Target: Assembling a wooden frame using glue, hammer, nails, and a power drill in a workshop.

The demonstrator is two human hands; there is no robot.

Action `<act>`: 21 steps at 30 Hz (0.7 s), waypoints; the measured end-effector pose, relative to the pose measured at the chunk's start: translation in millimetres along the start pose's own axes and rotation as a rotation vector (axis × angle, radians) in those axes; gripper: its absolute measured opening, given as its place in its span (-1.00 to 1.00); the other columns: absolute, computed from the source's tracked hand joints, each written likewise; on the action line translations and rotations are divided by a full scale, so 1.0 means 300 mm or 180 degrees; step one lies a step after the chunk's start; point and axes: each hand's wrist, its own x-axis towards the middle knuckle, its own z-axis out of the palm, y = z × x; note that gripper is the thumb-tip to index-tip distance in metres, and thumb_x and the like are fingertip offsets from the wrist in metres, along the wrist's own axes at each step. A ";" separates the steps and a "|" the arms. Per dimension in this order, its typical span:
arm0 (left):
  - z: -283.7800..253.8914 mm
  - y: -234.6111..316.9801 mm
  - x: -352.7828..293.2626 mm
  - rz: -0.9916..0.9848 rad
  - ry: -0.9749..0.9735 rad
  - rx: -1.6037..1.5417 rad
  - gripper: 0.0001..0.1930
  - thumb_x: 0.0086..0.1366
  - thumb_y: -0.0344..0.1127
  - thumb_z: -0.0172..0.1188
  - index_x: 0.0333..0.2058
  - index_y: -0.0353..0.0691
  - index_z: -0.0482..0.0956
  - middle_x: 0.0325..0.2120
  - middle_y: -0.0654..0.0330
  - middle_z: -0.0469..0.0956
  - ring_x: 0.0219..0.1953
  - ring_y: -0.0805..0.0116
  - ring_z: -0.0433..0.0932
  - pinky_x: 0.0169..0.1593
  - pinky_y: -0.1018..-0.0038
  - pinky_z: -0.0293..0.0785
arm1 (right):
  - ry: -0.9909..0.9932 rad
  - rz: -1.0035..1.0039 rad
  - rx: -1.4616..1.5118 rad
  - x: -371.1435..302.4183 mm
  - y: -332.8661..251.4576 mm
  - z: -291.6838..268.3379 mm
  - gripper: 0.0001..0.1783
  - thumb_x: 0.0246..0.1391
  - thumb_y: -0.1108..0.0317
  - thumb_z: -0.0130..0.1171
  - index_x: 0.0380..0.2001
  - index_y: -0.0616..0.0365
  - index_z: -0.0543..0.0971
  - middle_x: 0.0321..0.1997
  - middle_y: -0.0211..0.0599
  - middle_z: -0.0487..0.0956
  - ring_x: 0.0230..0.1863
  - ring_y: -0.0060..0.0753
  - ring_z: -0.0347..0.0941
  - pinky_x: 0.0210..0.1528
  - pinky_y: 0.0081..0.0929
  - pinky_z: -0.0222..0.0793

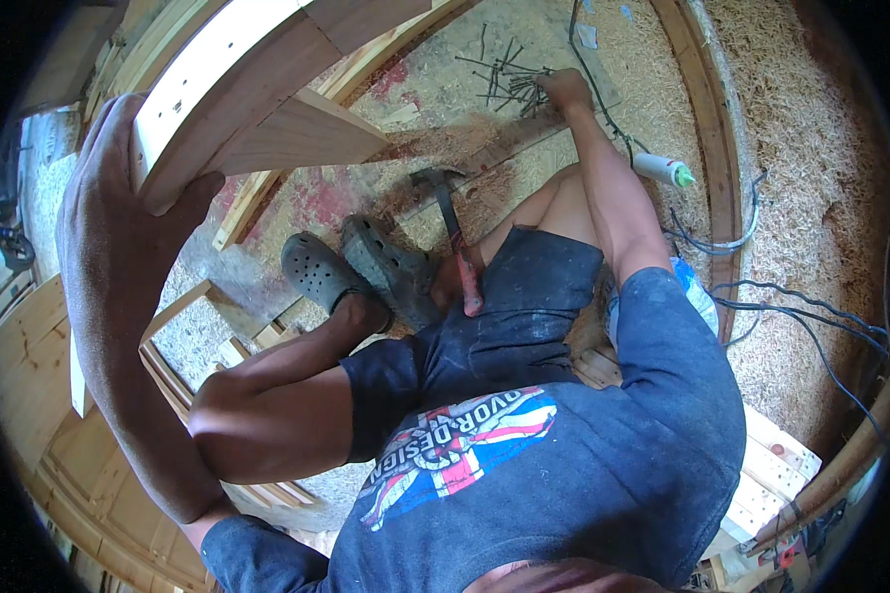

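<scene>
My left hand (pixel 119 178) wraps round the end of a pale wooden beam (pixel 242 119) at the upper left, thumb on its underside and fingers along its outer side. Farther off, my right hand (pixel 568 91) reaches down to a loose pile of long nails (pixel 509 79) on the floor. Its fingers are closed at the pile's right edge, on nails there; how many I cannot tell. A claw hammer (pixel 468 277) with a red-handled grip rests between my legs, its dark head pointing away from me.
Beside my right forearm lies a white tube (pixel 663 169) with a green tip. Dark cables (pixel 811 318) run across the sawdust-covered floor (pixel 801 198) at the right. A curved timber (pixel 707 109) borders that side. Wooden panels (pixel 89 455) stand at the lower left, and pale blocks (pixel 766 474) sit at the lower right.
</scene>
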 end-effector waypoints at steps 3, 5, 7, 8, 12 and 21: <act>0.042 0.010 0.015 0.0139 0.0131 -0.0119 -0.21 0.01 -0.26 0.59 0.23 -0.21 0.45 -0.01 -0.04 0.65 0.00 0.04 0.67 0.07 0.16 0.59 | 0.0540 -0.0727 0.0533 0.070 0.132 0.005 -0.58 0.10 0.01 0.35 -0.33 0.21 0.74 -0.40 -0.14 0.69 -0.33 -0.02 0.62 -0.23 -0.13 0.48; 0.025 0.007 -0.001 0.0081 0.0101 0.0028 -0.22 0.01 -0.25 0.59 0.22 -0.22 0.45 -0.01 -0.03 0.65 -0.01 0.04 0.67 0.07 0.16 0.59 | 0.0588 -0.1409 0.1370 0.007 0.000 -0.004 -0.64 0.10 0.05 0.36 -0.33 0.17 0.74 -0.50 -0.27 0.65 -0.45 -0.17 0.59 -0.33 -0.22 0.47; -0.017 -0.012 -0.036 -0.0099 -0.0060 0.0055 -0.18 0.01 -0.22 0.60 0.25 -0.23 0.43 -0.01 -0.06 0.65 -0.02 0.05 0.68 0.05 0.18 0.61 | -0.0344 0.0586 0.2757 -0.093 -0.273 -0.124 -0.72 0.18 0.21 0.32 -0.22 0.22 0.72 -0.38 -0.29 0.68 -0.37 -0.34 0.62 -0.29 -0.32 0.56; -0.010 -0.010 -0.027 -0.0060 -0.0036 -0.0003 -0.18 0.01 -0.22 0.60 0.25 -0.23 0.43 -0.01 -0.06 0.65 -0.02 0.05 0.68 0.05 0.18 0.61 | -0.0281 0.0619 0.2728 -0.098 -0.235 -0.159 -0.72 0.18 0.21 0.32 -0.22 0.22 0.72 -0.38 -0.29 0.68 -0.37 -0.34 0.62 -0.29 -0.32 0.56; 0.007 -0.003 -0.016 -0.0093 0.0005 -0.0006 -0.11 0.02 -0.17 0.61 0.31 -0.26 0.38 0.00 -0.11 0.64 0.00 0.04 0.68 0.06 0.19 0.61 | 0.0659 0.0300 0.2971 -0.136 -0.153 -0.248 -0.76 0.22 0.22 0.29 -0.32 0.22 0.67 -0.48 -0.39 0.60 -0.52 -0.55 0.51 -0.46 -0.54 0.46; -0.017 0.048 -0.002 -0.0493 -0.0280 -0.0151 -0.12 0.03 -0.14 0.61 0.29 -0.30 0.41 -0.06 -0.14 0.66 -0.06 0.02 0.70 0.04 0.18 0.61 | 0.0352 0.0608 0.4304 -0.148 -0.077 -0.220 -0.77 0.40 0.37 -0.03 -0.09 0.26 0.56 -0.24 -0.20 0.63 -0.36 -0.37 0.60 -0.40 -0.46 0.53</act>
